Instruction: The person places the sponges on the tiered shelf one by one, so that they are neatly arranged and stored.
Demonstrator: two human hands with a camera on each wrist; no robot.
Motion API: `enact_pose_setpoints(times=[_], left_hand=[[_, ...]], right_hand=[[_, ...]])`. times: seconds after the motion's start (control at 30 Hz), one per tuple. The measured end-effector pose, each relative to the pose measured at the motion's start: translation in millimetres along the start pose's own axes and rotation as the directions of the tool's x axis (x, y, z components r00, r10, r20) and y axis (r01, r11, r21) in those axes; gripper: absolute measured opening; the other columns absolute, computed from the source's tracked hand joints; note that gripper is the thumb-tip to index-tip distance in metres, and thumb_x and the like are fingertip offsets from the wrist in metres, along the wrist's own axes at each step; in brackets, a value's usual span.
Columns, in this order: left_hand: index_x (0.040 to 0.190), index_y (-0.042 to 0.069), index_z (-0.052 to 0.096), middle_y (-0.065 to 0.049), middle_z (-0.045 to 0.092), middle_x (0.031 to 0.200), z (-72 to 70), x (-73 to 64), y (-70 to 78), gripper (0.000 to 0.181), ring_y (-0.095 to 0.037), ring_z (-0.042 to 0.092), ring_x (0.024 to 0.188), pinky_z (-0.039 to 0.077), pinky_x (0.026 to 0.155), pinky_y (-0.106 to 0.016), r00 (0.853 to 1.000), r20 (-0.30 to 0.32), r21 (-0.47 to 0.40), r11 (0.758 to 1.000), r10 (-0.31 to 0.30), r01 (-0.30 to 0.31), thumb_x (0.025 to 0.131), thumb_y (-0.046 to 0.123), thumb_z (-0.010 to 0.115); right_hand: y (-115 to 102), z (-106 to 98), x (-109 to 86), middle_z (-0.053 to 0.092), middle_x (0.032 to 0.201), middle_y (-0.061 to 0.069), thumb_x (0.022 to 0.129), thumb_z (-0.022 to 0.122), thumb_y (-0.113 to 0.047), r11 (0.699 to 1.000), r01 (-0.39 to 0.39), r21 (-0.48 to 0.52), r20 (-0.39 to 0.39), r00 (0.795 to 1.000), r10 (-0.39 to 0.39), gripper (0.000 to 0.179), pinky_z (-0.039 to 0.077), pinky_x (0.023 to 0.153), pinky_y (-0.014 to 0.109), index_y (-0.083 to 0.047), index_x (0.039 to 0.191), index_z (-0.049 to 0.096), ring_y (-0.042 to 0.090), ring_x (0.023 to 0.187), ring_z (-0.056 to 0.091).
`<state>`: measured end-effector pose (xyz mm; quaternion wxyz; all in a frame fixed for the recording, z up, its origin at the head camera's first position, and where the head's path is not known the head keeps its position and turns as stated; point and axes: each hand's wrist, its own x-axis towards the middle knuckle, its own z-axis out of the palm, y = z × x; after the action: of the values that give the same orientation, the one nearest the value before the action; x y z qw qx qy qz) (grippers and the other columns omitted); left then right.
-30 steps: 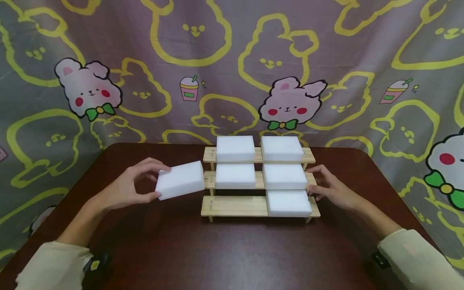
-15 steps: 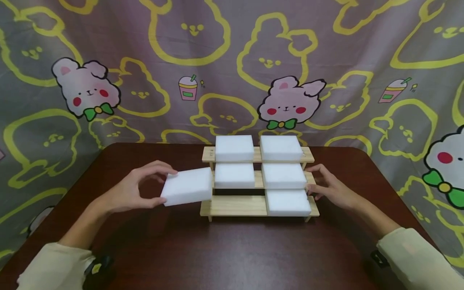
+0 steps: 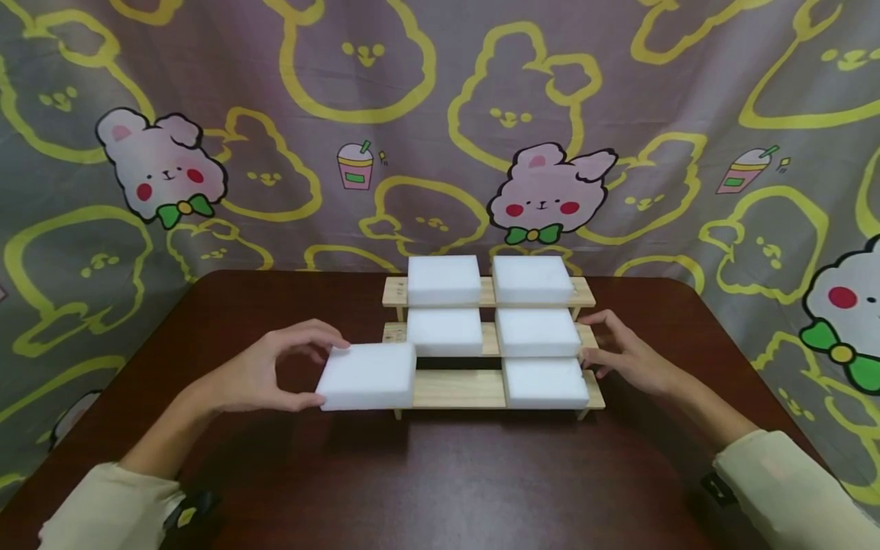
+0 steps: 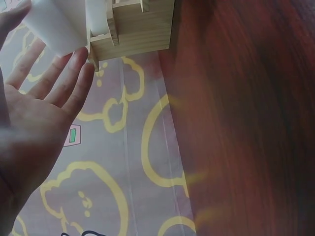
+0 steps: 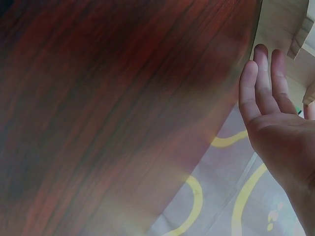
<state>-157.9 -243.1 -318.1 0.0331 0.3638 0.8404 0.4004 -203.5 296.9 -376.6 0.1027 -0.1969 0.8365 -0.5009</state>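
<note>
In the head view my left hand holds a white sponge block by its left end, thumb at the near corner and fingers at the far one. The block overlaps the left end of the lowest tier of a three-tier wooden stand; whether it touches the wood I cannot tell. In the left wrist view the same block sits between thumb and fingertips. My right hand is at the stand's right end. Its fingers look fairly straight beside the stand's side in the right wrist view, the thumb mostly hidden.
Several more white sponge blocks rest on the stand: two on the top tier, such as the back left one, two on the middle tier, and one at the lowest tier's right. A dark red-brown table is underneath; a patterned curtain hangs behind.
My left hand has carried its white sponge block rightward and toward me, from beside the middle tier to the lowest tier's left end, levelling its tilt. The right hand stays in place.
</note>
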Motion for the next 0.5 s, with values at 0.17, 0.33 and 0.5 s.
enact_pose_setpoints(times=[0.17, 0.33, 0.5], left_hand=[[0.131, 0.017, 0.066, -0.002, 0.062, 0.132, 2.2, -1.4, -2.1, 0.059, -0.017, 0.059, 0.111, 0.058, 0.089, -0.037, 0.999, 0.030, -0.024, 1.000, -0.018, 0.019, 0.077, 0.015, 0.091], [0.132, 0.018, 0.066, -0.002, 0.062, 0.131, 6.2, -1.5, -5.1, 0.059, -0.017, 0.059, 0.112, 0.058, 0.090, -0.039, 0.998, 0.062, -0.046, 0.999, -0.009, 0.012, 0.079, 0.016, 0.091], [0.133, 0.018, 0.065, -0.001, 0.061, 0.132, 10.3, -0.8, -6.5, 0.060, -0.017, 0.059, 0.113, 0.057, 0.091, -0.037, 0.997, 0.076, -0.060, 0.998, -0.016, 0.020, 0.079, 0.016, 0.091]], right_hand=[[-0.6, -0.7, -0.2, 0.056, 0.123, 0.031, 0.104, 0.060, -0.011, 1.000, -0.016, -0.009, 0.002, 1.000, 0.016, 0.049, 0.057, 0.070, 0.042, 0.003, 0.141, 0.031, 0.019, 0.091, 0.068], [0.1, -0.9, -0.2, 0.055, 0.123, 0.031, 0.104, 0.060, -0.011, 1.000, -0.017, -0.006, 0.003, 1.000, 0.017, 0.049, 0.058, 0.070, 0.042, 0.003, 0.141, 0.031, 0.019, 0.091, 0.068], [2.7, -1.3, -0.2, 0.058, 0.119, 0.027, 0.104, 0.060, -0.010, 1.000, 0.002, 0.001, 0.006, 1.000, -0.002, 0.047, 0.057, 0.069, 0.041, 0.000, 0.141, 0.033, 0.019, 0.091, 0.068]])
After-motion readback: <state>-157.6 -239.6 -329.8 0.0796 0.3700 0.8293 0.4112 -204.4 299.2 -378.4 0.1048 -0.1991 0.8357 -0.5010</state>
